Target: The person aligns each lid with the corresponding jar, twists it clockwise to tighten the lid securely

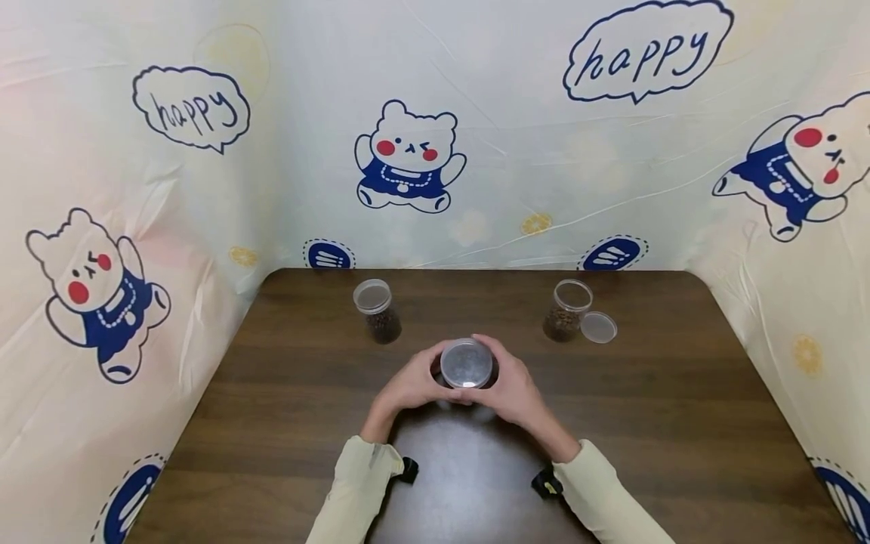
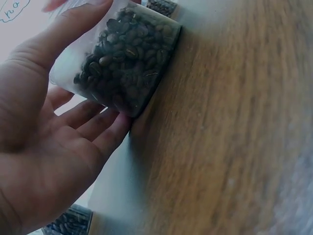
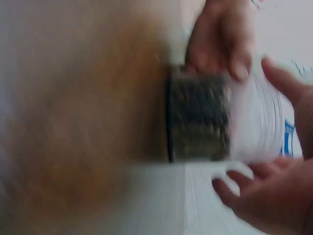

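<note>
A clear plastic jar (image 2: 129, 61), its lower part filled with dark coffee beans, stands on the table between both hands, with a round lid (image 1: 466, 363) on top in the head view. My left hand (image 1: 418, 381) grips its side, thumb on the near face and fingers around the far side. On the other side, my right hand (image 1: 514, 387) curves its thumb and fingers around the upper end, by the lid. Blur in the right wrist view hides how firmly those fingertips touch the jar (image 3: 198, 117).
At the back left stands a lidded jar (image 1: 383, 321) of dark beans. An uncapped jar (image 1: 563, 321) with brown contents stands at the back right, a loose clear lid (image 1: 599, 327) beside it. The dark wooden table (image 1: 285, 423) meets a printed cloth (image 1: 510, 181) behind and at both sides.
</note>
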Tool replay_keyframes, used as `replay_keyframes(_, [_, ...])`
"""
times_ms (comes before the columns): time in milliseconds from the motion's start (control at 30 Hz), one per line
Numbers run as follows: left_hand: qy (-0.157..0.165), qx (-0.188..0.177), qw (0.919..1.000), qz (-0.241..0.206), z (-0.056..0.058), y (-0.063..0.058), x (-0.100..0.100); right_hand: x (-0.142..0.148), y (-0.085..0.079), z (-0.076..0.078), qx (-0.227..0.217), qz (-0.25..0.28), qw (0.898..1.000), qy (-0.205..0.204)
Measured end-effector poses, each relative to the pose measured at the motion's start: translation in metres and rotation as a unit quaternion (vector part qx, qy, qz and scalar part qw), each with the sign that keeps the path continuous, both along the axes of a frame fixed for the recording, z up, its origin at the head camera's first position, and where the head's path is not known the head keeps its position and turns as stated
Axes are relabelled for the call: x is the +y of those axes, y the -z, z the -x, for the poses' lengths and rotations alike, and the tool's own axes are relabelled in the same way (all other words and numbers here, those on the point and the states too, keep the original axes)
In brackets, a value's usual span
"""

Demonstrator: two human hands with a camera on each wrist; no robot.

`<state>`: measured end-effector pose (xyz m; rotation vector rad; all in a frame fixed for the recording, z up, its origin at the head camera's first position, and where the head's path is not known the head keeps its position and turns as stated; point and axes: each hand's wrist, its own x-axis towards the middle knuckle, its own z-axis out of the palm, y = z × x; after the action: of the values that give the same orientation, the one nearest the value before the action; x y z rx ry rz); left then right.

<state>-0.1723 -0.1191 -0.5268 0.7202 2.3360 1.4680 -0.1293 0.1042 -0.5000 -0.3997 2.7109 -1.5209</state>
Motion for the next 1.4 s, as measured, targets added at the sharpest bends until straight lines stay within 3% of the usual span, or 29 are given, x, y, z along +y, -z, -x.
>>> replay_keyframes(200, [-0.001,-0.029,0.9996,-0.006,-0.003,-0.004,0.003,0.019,0.003,0.025,-0.023,0.028,0.991,-0.13])
replay_keyframes(367, [-0.002,-0.036,0.9992,-0.016,-0.003,-0.004,0.003,0.026,0.0,0.037,-0.021,0.02,0.983,-0.182])
replay_keyframes(533, [-0.009,-0.03,0.9995,-0.006,-0.003,-0.005,0.004,0.023,0.0,0.034,-0.005,0.0,0.989,-0.148])
replay_keyframes(700, [-0.017,-0.009,0.9998,0.004,-0.003,-0.005,0.003,0.01,-0.005,0.018,0.02,-0.013,0.998,-0.052])
replay_keyframes(867, [-0.021,-0.003,0.9998,0.002,-0.002,-0.004,0.004,-0.003,-0.009,0.003,0.032,-0.028,0.999,0.02])
replay_keyframes(967, [-0.016,-0.009,0.9998,-0.001,-0.001,-0.003,0.004,-0.004,-0.01,0.001,0.029,-0.029,0.999,0.019])
replay_keyframes(1233, [-0.013,-0.016,0.9998,0.007,-0.001,-0.005,0.005,0.013,-0.009,0.017,0.019,-0.019,0.996,-0.086])
replay_keyframes(1400, [-0.026,-0.004,0.9996,0.01,-0.002,-0.005,0.004,0.01,-0.006,0.017,0.039,-0.023,0.998,-0.049])
